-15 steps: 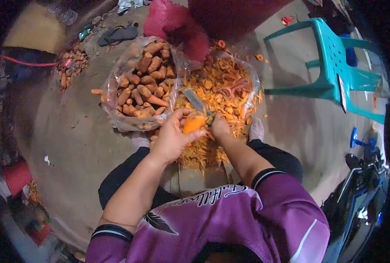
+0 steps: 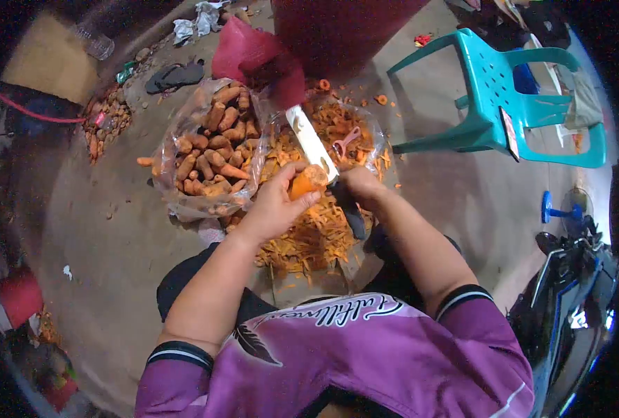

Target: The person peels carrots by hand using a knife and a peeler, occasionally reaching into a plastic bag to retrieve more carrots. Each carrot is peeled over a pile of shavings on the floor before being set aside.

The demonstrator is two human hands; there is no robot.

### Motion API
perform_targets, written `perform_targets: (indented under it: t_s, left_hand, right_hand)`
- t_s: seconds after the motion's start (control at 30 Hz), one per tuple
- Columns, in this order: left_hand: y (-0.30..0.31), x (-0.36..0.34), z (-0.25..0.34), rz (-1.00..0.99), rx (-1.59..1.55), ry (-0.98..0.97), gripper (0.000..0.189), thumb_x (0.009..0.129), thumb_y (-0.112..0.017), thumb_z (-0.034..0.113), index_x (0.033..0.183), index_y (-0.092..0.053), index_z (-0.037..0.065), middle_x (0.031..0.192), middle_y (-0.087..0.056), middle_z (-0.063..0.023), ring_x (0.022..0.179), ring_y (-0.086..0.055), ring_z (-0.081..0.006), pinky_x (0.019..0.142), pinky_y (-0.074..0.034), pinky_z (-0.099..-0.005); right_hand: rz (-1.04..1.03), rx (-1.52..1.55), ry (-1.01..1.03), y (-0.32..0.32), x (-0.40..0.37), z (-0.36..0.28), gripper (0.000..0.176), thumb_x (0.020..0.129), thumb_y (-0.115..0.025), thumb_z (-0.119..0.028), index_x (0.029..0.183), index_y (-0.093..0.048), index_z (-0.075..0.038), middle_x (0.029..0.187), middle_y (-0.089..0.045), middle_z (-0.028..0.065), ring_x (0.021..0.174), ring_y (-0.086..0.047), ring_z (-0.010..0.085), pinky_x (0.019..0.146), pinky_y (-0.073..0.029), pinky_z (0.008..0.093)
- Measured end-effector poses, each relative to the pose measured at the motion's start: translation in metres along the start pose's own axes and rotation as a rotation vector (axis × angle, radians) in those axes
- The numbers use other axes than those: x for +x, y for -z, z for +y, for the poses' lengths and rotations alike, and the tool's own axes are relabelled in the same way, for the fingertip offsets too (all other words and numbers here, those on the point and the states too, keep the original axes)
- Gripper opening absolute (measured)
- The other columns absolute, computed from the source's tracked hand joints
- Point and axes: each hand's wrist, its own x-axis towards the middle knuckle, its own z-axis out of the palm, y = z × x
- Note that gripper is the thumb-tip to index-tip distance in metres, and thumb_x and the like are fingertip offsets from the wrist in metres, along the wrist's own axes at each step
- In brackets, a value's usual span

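Observation:
My left hand (image 2: 280,203) is closed around a peeled orange carrot (image 2: 305,184), its blunt end facing up toward me. In my right hand (image 2: 362,187) is a large knife (image 2: 311,143). The wide blade points away from me, shining white in the light, right beside the carrot's end; its dark handle runs back under my hand. Beneath both hands lies a heap of orange carrot peelings (image 2: 299,240). A pink peeler (image 2: 347,142) rests on the peelings beyond my right hand. To the left stands a clear plastic bag (image 2: 170,150) full of unpeeled carrots (image 2: 215,157).
A pink bag (image 2: 243,49) sits behind the heap, near a dark red surface (image 2: 351,35). At the right are a green plastic chair (image 2: 487,90) and a motorcycle (image 2: 567,292). A dark sandal (image 2: 175,76) and a cardboard piece (image 2: 50,59) lie at the upper left.
The knife has turned, its blade now wide and bright beside the carrot. The carrot's end has tilted up toward me. My right forearm has swung outward, and the whole view has shifted slightly.

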Motion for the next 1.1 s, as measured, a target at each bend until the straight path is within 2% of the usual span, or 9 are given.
perform_targets:
  t_s: [0.1,0.2,0.23,0.37,0.47,0.6,0.77,0.97,1.1]
  left_hand:
    - [-0.001,-0.001,0.008,-0.102,0.309,0.212,0.037,0.069,-0.064,0.010,0.101,-0.049,-0.002,0.083,-0.057,-0.0036,0.073,-0.054,-0.0106,0.062,-0.045,-0.0235]
    - [-0.004,0.000,-0.002,-0.168,0.418,0.103,0.033,0.065,-0.066,0.010,0.093,-0.054,-0.003,0.080,-0.058,-0.0040,0.072,-0.055,-0.0117,0.064,-0.045,-0.0250]
    - [-0.007,-0.001,-0.003,-0.143,0.441,0.095,0.032,0.062,-0.067,0.012,0.088,-0.055,-0.002,0.074,-0.057,-0.0075,0.067,-0.055,-0.0148,0.061,-0.044,-0.0266]
    - [-0.018,0.001,-0.001,-0.116,0.527,0.069,0.028,0.056,-0.070,0.015,0.077,-0.058,0.001,0.062,-0.056,-0.0146,0.056,-0.056,-0.0217,0.055,-0.043,-0.0300]
    - [-0.022,0.005,-0.001,-0.119,0.531,0.086,0.028,0.055,-0.071,0.015,0.075,-0.058,0.000,0.062,-0.056,-0.0146,0.056,-0.056,-0.0215,0.054,-0.042,-0.0301]
    - [-0.023,0.013,0.008,-0.162,0.501,0.181,0.030,0.055,-0.070,0.011,0.080,-0.058,-0.002,0.071,-0.060,-0.0106,0.065,-0.056,-0.0142,0.061,-0.044,-0.0285]
    - [-0.026,0.017,0.006,-0.166,0.518,0.156,0.030,0.053,-0.070,0.011,0.077,-0.058,-0.003,0.069,-0.059,-0.0115,0.066,-0.056,-0.0165,0.061,-0.044,-0.0294]
    - [-0.028,0.018,0.004,-0.117,0.505,0.070,0.032,0.054,-0.072,0.015,0.077,-0.058,-0.001,0.069,-0.057,-0.0148,0.065,-0.057,-0.0234,0.058,-0.043,-0.0307]
    - [-0.027,0.017,0.002,-0.122,0.547,0.036,0.032,0.054,-0.072,0.020,0.076,-0.059,0.001,0.069,-0.057,-0.0163,0.065,-0.057,-0.0286,0.057,-0.043,-0.0325]
  right_hand:
    - [-0.108,-0.070,0.321,0.021,-0.030,0.000,0.037,0.070,-0.060,-0.018,0.096,-0.051,0.007,0.082,-0.057,0.0136,0.073,-0.055,0.0183,0.065,-0.045,0.0296]
    - [0.013,-0.389,0.462,0.021,-0.057,-0.006,0.051,0.062,-0.069,-0.019,0.104,-0.047,0.002,0.080,-0.054,0.0037,0.066,-0.052,0.0092,0.055,-0.043,0.0216]
    - [0.003,-0.357,0.496,0.017,-0.060,-0.009,0.067,0.051,-0.076,-0.029,0.103,-0.048,0.002,0.079,-0.053,0.0051,0.068,-0.051,0.0117,0.058,-0.042,0.0242]
    - [0.129,-0.613,0.699,0.015,-0.057,-0.008,0.074,0.035,-0.078,-0.048,0.082,-0.051,0.003,0.073,-0.056,0.0157,0.072,-0.056,0.0248,0.063,-0.043,0.0331]
    - [0.130,-0.679,0.609,0.017,-0.063,-0.016,0.075,0.035,-0.078,-0.048,0.083,-0.052,0.003,0.075,-0.056,0.0167,0.073,-0.056,0.0270,0.064,-0.043,0.0337]
    - [0.193,-0.550,0.721,0.023,-0.050,-0.003,0.077,0.034,-0.077,-0.050,0.084,-0.052,0.003,0.077,-0.057,0.0178,0.074,-0.057,0.0288,0.066,-0.044,0.0341]
    - [0.167,-0.745,0.507,0.027,-0.053,-0.009,0.077,0.036,-0.079,-0.045,0.090,-0.053,0.004,0.078,-0.055,0.0133,0.077,-0.053,0.0206,0.068,-0.041,0.0312]
    - [0.206,-0.760,0.569,0.026,-0.050,-0.007,0.081,0.035,-0.074,-0.056,0.082,-0.052,0.005,0.075,-0.057,0.0205,0.072,-0.057,0.0314,0.064,-0.045,0.0363]
    - [0.174,-0.781,0.564,0.024,-0.051,-0.008,0.079,0.037,-0.073,-0.058,0.080,-0.053,0.005,0.070,-0.056,0.0202,0.069,-0.058,0.0316,0.062,-0.045,0.0362]
